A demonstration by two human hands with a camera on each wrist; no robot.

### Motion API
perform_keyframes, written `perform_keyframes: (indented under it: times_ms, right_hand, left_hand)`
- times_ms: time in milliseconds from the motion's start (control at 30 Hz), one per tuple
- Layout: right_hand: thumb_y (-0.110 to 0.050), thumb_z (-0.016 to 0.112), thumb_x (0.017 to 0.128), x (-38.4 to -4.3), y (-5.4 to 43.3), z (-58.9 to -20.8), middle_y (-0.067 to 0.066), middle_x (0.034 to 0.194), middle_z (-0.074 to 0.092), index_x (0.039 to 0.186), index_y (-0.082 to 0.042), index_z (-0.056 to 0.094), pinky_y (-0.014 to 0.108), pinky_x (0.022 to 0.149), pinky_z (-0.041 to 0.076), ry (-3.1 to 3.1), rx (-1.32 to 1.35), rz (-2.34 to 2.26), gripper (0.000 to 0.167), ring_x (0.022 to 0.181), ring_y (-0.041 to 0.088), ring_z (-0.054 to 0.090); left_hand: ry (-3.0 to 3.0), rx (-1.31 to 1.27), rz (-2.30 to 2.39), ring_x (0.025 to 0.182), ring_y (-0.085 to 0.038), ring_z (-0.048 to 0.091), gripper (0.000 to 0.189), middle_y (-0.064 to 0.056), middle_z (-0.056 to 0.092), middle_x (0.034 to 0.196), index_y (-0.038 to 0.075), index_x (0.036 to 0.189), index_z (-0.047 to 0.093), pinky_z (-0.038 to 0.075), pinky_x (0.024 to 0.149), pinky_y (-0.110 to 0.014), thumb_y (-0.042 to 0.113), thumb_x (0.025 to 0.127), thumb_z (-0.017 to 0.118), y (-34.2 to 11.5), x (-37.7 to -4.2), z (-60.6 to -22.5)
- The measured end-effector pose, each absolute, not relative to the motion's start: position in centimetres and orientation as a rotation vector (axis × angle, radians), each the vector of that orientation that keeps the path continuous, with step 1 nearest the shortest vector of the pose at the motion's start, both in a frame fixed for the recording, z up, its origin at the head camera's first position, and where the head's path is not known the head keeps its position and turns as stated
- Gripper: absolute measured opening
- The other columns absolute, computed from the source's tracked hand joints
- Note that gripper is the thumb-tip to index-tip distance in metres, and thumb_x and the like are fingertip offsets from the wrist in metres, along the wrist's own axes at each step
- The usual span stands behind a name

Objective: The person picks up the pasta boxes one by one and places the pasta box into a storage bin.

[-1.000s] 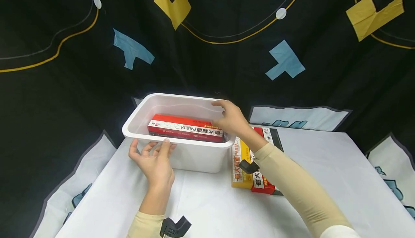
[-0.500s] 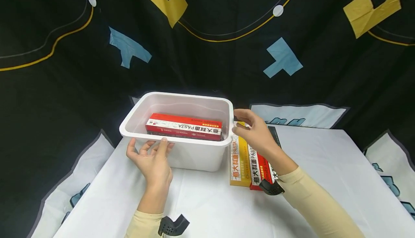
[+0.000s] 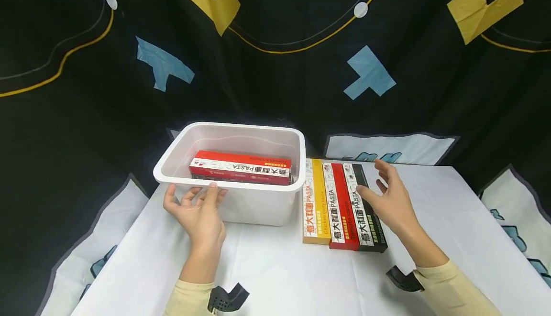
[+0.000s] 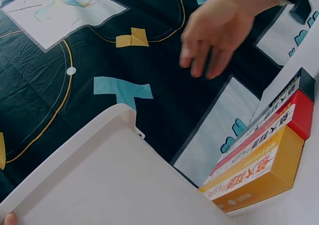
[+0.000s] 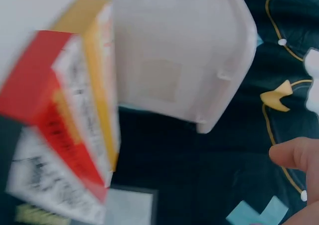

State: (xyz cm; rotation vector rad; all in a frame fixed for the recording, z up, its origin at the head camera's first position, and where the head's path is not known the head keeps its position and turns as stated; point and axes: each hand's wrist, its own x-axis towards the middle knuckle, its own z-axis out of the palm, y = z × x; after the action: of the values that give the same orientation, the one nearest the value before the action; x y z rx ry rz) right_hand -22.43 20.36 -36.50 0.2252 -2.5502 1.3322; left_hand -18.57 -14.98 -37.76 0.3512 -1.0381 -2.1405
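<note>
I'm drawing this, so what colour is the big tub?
The tub is white; the head view shows it best.

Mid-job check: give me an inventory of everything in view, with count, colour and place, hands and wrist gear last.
white bin: 1, white, on the table
red box in the bin: 1 clear, red and white, lying flat; something dark shows beneath
yellow box: 1, yellow and white, right of the bin
red box on the table: 1, red and white, middle of the row
black box: 1, black and white, right end of the row
table: 1, white, under everything
backdrop: 1, black with yellow, blue and white shapes, behind the table
sleeves: 2, beige, forearms
wrist devices: 2, black, one per wrist
left hand: 1, at the bin's near rim
right hand: 1, raised near the black box
</note>
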Motion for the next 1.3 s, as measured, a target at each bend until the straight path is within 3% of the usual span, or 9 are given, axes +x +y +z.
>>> perform_keyframes:
  times_ms: [100,267,533,633,767,933,1067,1300]
  right_hand:
    - [-0.025,0.069,0.089,-21.7,21.7,-38.0,0.022,0.152,0.029,0.151,-0.002,0.020,0.059,0.107,0.038,-2.598,0.165,1.242,0.083,0.133,0.047,0.034]
    - [-0.032,0.074,0.085,-21.0,23.3,-41.8,0.032,0.145,0.031,0.149,0.004,0.021,0.068,0.101,0.037,-2.736,0.088,1.034,0.091,0.128,0.051,0.036]
    - [-0.047,0.079,0.077,-20.0,24.0,-45.1,0.037,0.133,0.038,0.144,0.013,0.025,0.067,0.097,0.040,-2.942,0.070,0.898,0.105,0.120,0.052,0.040]
    - [-0.047,0.077,0.078,-19.9,24.5,-45.1,0.037,0.131,0.040,0.143,0.013,0.026,0.065,0.094,0.043,-2.985,0.011,0.908,0.102,0.117,0.049,0.044]
    - [-0.034,0.074,0.078,-19.8,25.1,-45.1,0.028,0.115,0.054,0.140,0.013,0.030,0.053,0.074,0.053,-2.984,-0.036,0.826,0.088,0.098,0.039,0.057]
    - [-0.035,0.078,0.071,-19.9,25.3,-45.2,0.018,0.092,0.059,0.127,0.015,0.039,0.041,0.051,0.050,-2.985,0.020,0.664,0.085,0.081,0.032,0.059]
    - [-0.040,0.083,0.068,-19.9,25.6,-45.8,0.018,0.092,0.059,0.120,0.014,0.045,0.044,0.053,0.050,-2.997,0.011,0.648,0.084,0.081,0.031,0.057]
    - [-0.034,0.082,0.071,-19.8,26.7,-45.0,0.030,0.118,0.058,0.137,0.010,0.041,0.054,0.076,0.052,-2.866,-0.172,0.822,0.089,0.098,0.039,0.059]
  left_hand:
    - [-1.036,0.369,-2.139,0.094,-0.027,0.060,0.088,-0.012,0.038,0.121,0.027,0.140,0.012,0.059,0.085,-0.041,-0.004,0.084,0.073,-15.0,-18.6,-37.7]
    - [-1.031,0.369,-2.139,0.096,-0.027,0.060,0.088,-0.012,0.038,0.121,0.027,0.140,0.013,0.059,0.085,-0.041,-0.003,0.083,0.074,-14.9,-18.7,-37.8]
    - [-1.030,0.357,-2.143,0.098,-0.027,0.060,0.089,-0.012,0.038,0.122,0.027,0.140,0.012,0.058,0.085,-0.042,-0.003,0.083,0.074,-15.0,-18.7,-37.8]
    - [-1.036,0.360,-2.144,0.098,-0.028,0.060,0.090,-0.012,0.038,0.122,0.027,0.140,0.012,0.058,0.085,-0.041,-0.003,0.083,0.074,-15.0,-18.7,-37.9]
    - [-1.028,0.356,-2.146,0.096,-0.027,0.060,0.090,-0.012,0.038,0.122,0.027,0.140,0.012,0.059,0.085,-0.042,-0.003,0.083,0.074,-15.0,-18.7,-37.9]
    - [-1.003,0.346,-2.154,0.097,-0.027,0.059,0.090,-0.011,0.038,0.121,0.027,0.140,0.013,0.058,0.085,-0.042,-0.001,0.082,0.076,-14.9,-18.8,-37.8]
    - [-1.014,0.364,-2.153,0.096,-0.027,0.060,0.090,-0.011,0.038,0.121,0.027,0.140,0.012,0.058,0.085,-0.041,-0.002,0.082,0.076,-15.0,-18.6,-37.8]
    - [-1.028,0.358,-2.166,0.096,-0.027,0.060,0.090,-0.011,0.037,0.123,0.028,0.140,0.010,0.058,0.086,-0.041,-0.004,0.084,0.072,-15.0,-18.4,-37.6]
